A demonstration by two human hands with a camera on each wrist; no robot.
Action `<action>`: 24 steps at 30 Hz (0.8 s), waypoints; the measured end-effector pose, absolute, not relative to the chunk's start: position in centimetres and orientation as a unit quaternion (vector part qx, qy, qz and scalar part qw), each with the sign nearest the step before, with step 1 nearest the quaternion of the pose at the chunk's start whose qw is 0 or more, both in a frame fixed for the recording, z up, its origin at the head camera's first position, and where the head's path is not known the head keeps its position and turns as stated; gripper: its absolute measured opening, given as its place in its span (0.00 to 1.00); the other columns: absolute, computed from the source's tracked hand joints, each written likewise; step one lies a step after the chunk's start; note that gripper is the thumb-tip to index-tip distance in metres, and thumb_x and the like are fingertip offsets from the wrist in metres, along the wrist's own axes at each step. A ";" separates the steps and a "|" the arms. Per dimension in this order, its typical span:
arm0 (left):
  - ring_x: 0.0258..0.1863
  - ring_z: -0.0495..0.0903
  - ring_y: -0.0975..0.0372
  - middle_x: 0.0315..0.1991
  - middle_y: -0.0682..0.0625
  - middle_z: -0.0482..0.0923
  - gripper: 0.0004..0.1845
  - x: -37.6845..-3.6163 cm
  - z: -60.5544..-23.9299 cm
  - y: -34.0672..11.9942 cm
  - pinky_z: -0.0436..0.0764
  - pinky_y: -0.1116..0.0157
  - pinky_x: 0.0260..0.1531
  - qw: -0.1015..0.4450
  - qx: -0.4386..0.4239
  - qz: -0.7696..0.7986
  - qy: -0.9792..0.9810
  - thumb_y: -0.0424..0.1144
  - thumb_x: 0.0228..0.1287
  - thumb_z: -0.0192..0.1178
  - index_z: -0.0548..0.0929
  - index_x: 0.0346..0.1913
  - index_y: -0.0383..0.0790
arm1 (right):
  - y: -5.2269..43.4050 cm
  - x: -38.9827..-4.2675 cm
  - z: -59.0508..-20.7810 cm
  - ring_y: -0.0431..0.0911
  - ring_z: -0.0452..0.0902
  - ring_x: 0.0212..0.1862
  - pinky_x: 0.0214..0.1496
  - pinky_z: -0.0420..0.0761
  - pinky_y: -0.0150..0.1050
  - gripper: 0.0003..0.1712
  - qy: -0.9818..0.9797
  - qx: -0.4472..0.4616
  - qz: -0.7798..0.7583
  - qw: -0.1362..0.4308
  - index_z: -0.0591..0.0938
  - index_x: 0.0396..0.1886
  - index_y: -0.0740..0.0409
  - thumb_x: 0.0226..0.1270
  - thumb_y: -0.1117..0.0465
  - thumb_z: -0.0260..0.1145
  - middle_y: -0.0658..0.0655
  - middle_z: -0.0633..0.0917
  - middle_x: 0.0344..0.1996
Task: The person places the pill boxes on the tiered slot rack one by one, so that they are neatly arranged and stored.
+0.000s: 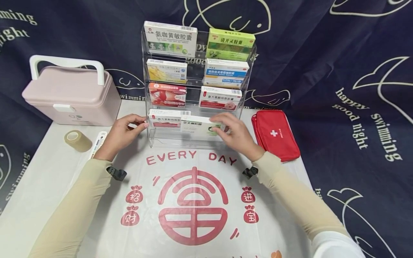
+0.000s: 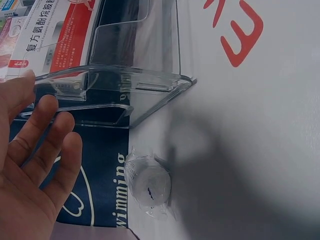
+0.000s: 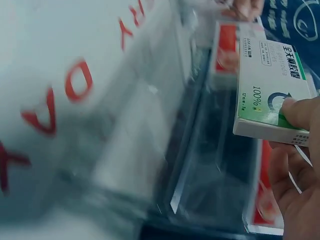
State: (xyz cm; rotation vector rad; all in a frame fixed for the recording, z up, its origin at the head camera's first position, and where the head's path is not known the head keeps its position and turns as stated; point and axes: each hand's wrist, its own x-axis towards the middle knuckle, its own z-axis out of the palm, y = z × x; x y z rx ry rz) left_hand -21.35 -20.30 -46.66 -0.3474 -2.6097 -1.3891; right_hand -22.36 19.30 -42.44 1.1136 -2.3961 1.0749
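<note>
A clear acrylic rack [image 1: 248, 64] stands at the back of the table with several medicine boxes on its tiers. My right hand [image 1: 237, 134] grips a white and green medicine box [image 1: 200, 128] [image 3: 267, 90] at the rack's lowest tier, thumb on the box's face. My left hand [image 1: 124, 132] [image 2: 30, 165] rests with straight fingers against the rack's left side [image 2: 120, 82], beside a red and white box [image 1: 167, 118] [image 2: 55, 35] on the lowest tier.
A pink case with a white handle [image 1: 69, 93] sits at the back left. A roll of tan tape [image 1: 77, 140] and a thin white stick [image 1: 98, 143] lie near my left wrist. A red first-aid pouch [image 1: 275, 134] lies right of the rack.
</note>
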 end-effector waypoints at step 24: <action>0.43 0.78 0.67 0.52 0.46 0.85 0.11 -21.2 -46.8 -20.3 0.78 0.73 0.39 0.080 -0.113 -0.470 -0.872 0.41 0.71 0.66 0.88 0.49 0.38 | 23.0 -24.9 -40.7 0.45 0.82 0.48 0.39 0.82 0.43 0.20 -0.868 0.368 0.252 0.218 0.86 0.54 0.51 0.63 0.69 0.75 0.52 0.84 0.53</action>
